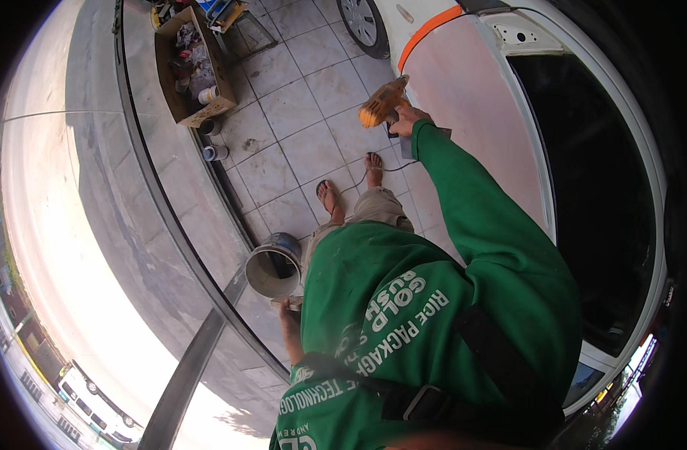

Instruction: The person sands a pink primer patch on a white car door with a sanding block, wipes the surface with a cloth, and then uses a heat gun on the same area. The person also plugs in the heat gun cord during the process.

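Observation:
Raised in my right hand (409, 120) is an orange pistol-shaped power tool (382, 103), its narrow end close to the car's pinkish, bare-looking door panel (478, 82). My fingers wrap round its dark handle; whether it is a drill or a heat gun I cannot tell. A flat grey piece (441, 133) shows by that hand. A thin cord (396, 169) hangs below and runs past my feet. Low at my left side, my left hand (292, 331) closes on a small, flat, pale piece (286, 302), beside a grey bucket (272, 268). Its kind is not clear.
Orange tape (430, 34) edges the door panel near the car wheel (364, 26). A cardboard box (177, 101) of odds and ends stands at the far left, with a small can (215, 153) nearer. A metal rail (180, 217) borders the tiled floor (283, 161) on the left.

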